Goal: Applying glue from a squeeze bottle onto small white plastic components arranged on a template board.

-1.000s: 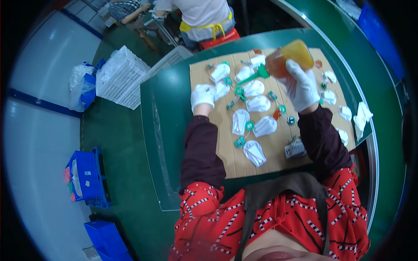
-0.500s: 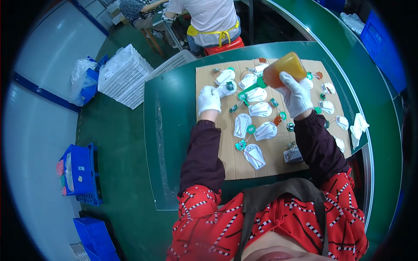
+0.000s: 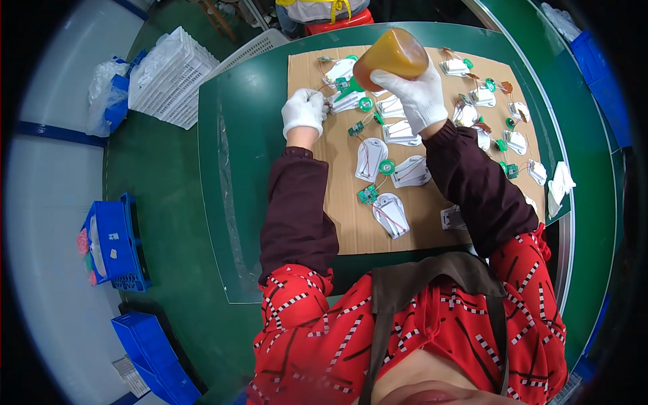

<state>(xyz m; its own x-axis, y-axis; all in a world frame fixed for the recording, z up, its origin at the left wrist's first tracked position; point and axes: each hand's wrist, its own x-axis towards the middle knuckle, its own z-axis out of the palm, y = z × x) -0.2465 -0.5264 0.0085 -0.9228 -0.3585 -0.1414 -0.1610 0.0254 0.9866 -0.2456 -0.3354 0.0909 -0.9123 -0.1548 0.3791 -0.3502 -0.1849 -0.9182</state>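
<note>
My right hand (image 3: 417, 98), in a white glove, grips a squeeze bottle (image 3: 398, 55) of amber liquid, tilted with its green nozzle (image 3: 346, 89) pointing down to the left. The nozzle is over a white plastic shell (image 3: 346, 102) near the far left of the cardboard. My left hand (image 3: 304, 113), also gloved, is closed at the left end of that shell, its fingertips pinching the edge. A small green circuit board (image 3: 341, 84) lies by the nozzle. Nearer to me are other shells (image 3: 371, 159) with thin wires, green discs (image 3: 386, 167) and another board (image 3: 367, 194).
A cardboard sheet (image 3: 432, 236) covers much of the green table (image 3: 236, 135). A crumpled white cloth (image 3: 559, 185) lies at the right edge. White crates (image 3: 169, 81) and blue bins (image 3: 111, 239) stand on the floor at left. Beyond the table, a person sits on a red stool (image 3: 341, 23).
The view has shifted, bringing my chest closer over the table. The bottle has tipped more steeply, its base now higher. My left hand remains at the far-left shell.
</note>
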